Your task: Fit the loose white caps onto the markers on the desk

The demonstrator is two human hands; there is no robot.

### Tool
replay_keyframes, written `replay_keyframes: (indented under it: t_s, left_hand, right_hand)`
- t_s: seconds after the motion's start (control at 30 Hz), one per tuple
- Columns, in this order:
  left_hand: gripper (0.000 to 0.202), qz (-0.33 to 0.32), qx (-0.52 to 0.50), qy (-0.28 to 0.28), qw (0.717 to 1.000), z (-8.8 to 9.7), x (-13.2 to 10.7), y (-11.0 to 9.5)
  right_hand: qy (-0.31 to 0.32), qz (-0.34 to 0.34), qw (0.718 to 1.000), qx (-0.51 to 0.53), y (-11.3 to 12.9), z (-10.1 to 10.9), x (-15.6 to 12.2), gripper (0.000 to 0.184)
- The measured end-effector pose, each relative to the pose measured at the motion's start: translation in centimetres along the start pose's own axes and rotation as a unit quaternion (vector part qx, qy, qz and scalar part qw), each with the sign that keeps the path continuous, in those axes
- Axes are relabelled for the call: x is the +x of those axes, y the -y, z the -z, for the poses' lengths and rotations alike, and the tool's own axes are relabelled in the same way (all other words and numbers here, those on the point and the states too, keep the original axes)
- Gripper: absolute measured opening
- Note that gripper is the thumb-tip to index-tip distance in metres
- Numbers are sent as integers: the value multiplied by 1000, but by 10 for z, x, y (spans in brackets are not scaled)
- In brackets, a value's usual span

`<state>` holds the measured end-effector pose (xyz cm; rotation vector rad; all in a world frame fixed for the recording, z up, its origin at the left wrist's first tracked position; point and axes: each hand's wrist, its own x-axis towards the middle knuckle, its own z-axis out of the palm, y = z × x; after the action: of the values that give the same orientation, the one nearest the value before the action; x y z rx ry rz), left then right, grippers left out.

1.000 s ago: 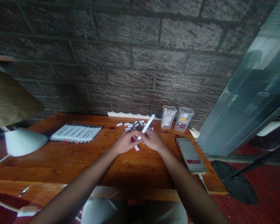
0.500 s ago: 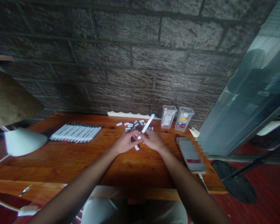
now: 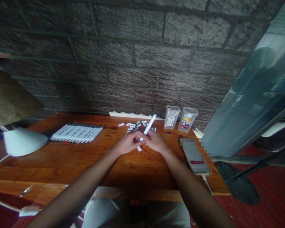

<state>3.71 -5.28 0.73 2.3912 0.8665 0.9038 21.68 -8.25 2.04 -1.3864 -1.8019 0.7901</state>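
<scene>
Both hands meet over the middle of the wooden table (image 3: 61,161). My left hand (image 3: 127,143) and my right hand (image 3: 155,142) pinch a white marker (image 3: 148,126) between them. The marker points up and to the right, and its teal-tipped end rises above my fingers. Its lower end shows just below the fingers. Beyond my hands several loose marker caps (image 3: 133,125) lie scattered. A neat row of white markers (image 3: 77,133) lies to the left.
Two clear plastic containers (image 3: 171,117) (image 3: 187,119) stand at the back by the brick wall. A white ridged tray (image 3: 130,115) lies along the wall. A blurred flat object (image 3: 196,155) sits at the right edge. A white lamp head (image 3: 21,142) is at the left.
Both hands and the marker keep the same pose. The view has tilted slightly, so everything sits a little higher in the frame.
</scene>
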Motion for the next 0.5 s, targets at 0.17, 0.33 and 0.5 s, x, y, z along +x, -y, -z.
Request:
replay_keyframes:
  t_s: [0.17,0.33,0.5]
  left_hand:
    - [21,-1,6,6,1000,0,0,-1]
    - [22,-1,9,0,1000,1,1,-3]
    - [20,1,2,5,1000,2,1,-3]
  right_hand:
    - [0,13,1000,2,-1,-1,0,28]
    - [-1,17,1000,5,-2,-1,1,30]
    - [-2,14,1000,7,-2,-1,1,28]
